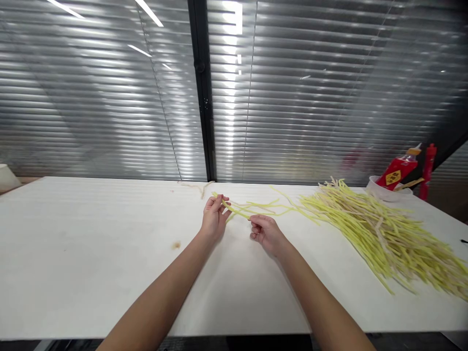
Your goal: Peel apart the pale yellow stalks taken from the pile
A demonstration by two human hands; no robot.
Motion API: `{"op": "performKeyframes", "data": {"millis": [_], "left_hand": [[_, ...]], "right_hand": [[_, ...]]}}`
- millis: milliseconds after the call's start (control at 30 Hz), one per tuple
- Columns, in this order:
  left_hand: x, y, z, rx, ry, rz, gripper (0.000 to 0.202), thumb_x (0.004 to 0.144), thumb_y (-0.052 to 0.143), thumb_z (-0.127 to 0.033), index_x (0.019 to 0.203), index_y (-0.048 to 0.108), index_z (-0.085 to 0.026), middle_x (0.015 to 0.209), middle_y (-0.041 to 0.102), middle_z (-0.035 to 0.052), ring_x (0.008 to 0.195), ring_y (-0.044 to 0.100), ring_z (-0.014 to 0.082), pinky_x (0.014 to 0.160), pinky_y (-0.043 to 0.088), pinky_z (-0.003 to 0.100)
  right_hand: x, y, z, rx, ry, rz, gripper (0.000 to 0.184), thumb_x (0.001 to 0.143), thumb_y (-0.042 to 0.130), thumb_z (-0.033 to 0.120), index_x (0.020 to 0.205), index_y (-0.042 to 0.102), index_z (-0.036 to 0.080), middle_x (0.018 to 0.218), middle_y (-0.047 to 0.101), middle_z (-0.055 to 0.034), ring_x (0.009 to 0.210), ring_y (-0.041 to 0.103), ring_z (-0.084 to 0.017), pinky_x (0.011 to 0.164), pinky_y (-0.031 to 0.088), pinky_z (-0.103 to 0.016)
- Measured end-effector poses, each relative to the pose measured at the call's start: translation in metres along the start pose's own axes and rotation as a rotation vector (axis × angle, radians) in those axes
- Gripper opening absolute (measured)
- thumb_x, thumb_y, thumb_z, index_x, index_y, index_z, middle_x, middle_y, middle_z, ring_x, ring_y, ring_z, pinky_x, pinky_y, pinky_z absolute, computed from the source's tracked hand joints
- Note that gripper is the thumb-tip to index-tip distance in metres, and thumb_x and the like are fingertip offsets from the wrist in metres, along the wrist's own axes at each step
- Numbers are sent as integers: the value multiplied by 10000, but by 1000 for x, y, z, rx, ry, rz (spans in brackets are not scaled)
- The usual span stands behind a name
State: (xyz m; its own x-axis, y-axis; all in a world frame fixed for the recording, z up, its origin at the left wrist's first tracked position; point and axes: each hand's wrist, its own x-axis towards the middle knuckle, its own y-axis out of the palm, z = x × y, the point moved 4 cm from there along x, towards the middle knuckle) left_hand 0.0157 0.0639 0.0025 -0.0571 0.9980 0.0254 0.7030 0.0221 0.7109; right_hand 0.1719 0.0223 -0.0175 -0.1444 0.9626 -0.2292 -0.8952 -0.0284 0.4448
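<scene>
A yellow fuzzy stem (237,211), like a pipe cleaner, stretches between my two hands just above the white table. My left hand (215,214) pinches it near its left end, some fingers spread. The fingertips of my right hand (266,233) are closed on its other end. Behind my hands, several loose yellow stems (280,211) lie on the table, some partly hidden by my fingers. To the right spreads a large pile of yellow and beige stems (380,229).
The white table (109,273) runs up to a window with grey blinds (310,97). At the back right a white bowl (383,194) holds a red bottle (400,168); another red bottle (427,170) stands beside it. Beige stem pieces (201,188) lie near the back edge.
</scene>
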Motion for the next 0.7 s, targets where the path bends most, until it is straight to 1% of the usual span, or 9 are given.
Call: {"op": "performKeyframes", "data": {"millis": [133,267,367,467,533,600,633,700], "left_hand": [[2,-1,-3,1,3,7,229,665,723,-322,737,551,-189,787,601,-21,666,557,86,662,459,254],[2,1,-6,42,21,16,215,672,717,-308,720,552,-179,768,606,-9,662,547,88,639,456,237],[0,4,-6,83,32,28,209,677,711,-305,701,548,-176,762,612,-2,661,535,87,634,457,228],[-3,6,-4,112,35,36,226,674,712,-308,673,531,-170,761,617,2,670,530,89,628,458,224],[-4,7,-3,134,33,42,240,673,712,-309,658,520,-166,759,619,7,683,535,94,606,452,213],[-4,7,-2,142,23,45,247,672,714,-306,652,515,-162,759,620,10,682,536,93,592,449,205],[-4,6,-2,132,14,40,248,669,717,-304,654,515,-161,760,620,7,673,535,89,594,451,206],[-1,3,-1,83,-15,14,243,662,725,-298,672,524,-162,765,621,-5,645,535,77,604,460,213]], "right_hand": [[1,0,-5,-74,36,6,231,552,736,268,636,554,153,499,366,73,470,301,-45,437,284,-190],[1,0,-7,-168,26,0,250,549,734,273,581,515,156,495,341,77,454,264,-37,403,226,-181],[2,-2,-8,-255,-2,-53,238,548,713,278,564,503,165,488,363,73,431,271,-39,386,226,-188],[6,-7,-9,-382,-22,-155,198,569,674,291,573,515,174,463,380,72,396,313,-52,377,271,-204],[7,-10,-9,-484,-66,-230,173,592,644,298,574,524,175,454,405,65,382,349,-65,376,292,-215],[7,-11,-7,-557,-157,-274,157,607,621,286,560,526,171,457,434,55,387,377,-71,379,297,-214],[7,-10,-7,-567,-202,-274,157,613,616,280,553,524,169,458,440,52,390,382,-71,380,294,-210],[6,-8,-5,-518,-267,-230,173,630,623,293,566,525,165,468,446,53,396,383,-65,386,302,-205]]}}
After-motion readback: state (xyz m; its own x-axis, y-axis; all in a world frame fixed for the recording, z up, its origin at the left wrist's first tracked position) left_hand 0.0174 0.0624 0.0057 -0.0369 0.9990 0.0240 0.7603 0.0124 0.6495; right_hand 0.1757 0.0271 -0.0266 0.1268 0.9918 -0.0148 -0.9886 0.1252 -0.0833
